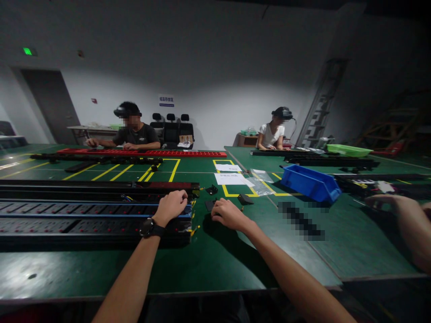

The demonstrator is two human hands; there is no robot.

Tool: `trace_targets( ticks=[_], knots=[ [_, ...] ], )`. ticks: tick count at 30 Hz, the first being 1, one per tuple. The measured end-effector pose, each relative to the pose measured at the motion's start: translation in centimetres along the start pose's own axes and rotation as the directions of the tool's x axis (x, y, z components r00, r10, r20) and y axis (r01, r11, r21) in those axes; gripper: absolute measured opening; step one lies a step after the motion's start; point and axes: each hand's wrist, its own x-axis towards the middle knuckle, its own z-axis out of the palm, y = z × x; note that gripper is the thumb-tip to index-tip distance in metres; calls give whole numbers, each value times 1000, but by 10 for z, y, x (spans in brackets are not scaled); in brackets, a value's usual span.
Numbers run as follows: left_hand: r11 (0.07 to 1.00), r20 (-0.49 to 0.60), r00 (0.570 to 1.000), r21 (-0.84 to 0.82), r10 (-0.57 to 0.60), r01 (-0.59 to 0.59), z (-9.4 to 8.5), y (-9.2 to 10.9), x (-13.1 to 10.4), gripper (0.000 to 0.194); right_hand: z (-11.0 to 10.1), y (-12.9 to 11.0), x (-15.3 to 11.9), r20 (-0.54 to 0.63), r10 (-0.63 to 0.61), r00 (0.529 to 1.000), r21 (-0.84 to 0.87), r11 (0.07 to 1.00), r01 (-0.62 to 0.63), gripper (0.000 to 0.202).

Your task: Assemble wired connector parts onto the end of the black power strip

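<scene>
Several long black power strips [37, 225], one edged in blue, lie side by side on the left half of the green table, with yellow wires at their right ends. My left hand [172, 206], a watch at its wrist, rests over the right end of the strips with its fingers curled down onto it. Just to the right, my right hand [229, 214] is low over the table, fingers bent and together at a small flat black part [209, 205]. Its fingertips are partly hidden. Beyond it lie a black bracket [212, 190] and a black end piece [245, 199].
Paper sheets [232, 179] and clear plastic bags [261, 184] lie beyond my hands. A blue bin [310, 184] stands to the right, near another person's hand [392, 204]. Two people sit across the table, one behind a long red strip [141, 153]. A green tray [350, 150] is farther back.
</scene>
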Motion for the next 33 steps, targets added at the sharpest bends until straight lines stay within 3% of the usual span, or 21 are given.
trace_targets(
  ticks=[13, 18, 22, 27, 33],
  knots=[
    [1000, -3, 1000, 13, 2, -2, 0, 2, -3, 23, -1, 3, -2, 29, 36, 999, 48, 998, -37, 10],
    [1000, -1, 1000, 7, 1, -1, -3, 5, -4, 22, 0, 3, 0, -88, 102, 991, 258, 963, -76, 9],
    [995, -65, 994, -47, 86, -89, -5, 10, -5, 20, 3, 1, 1, -109, 128, 986, 405, 911, -74, 10],
    [975, -136, 976, -116, 171, -187, -6, 16, -6, 22, 5, -2, -1, -60, 70, 996, 211, 976, -56, 18],
    [893, -26, 941, -309, 337, -328, -14, 27, -12, 21, -2, -5, -4, -120, 48, 992, 169, 985, -27, 24]
  ],
)
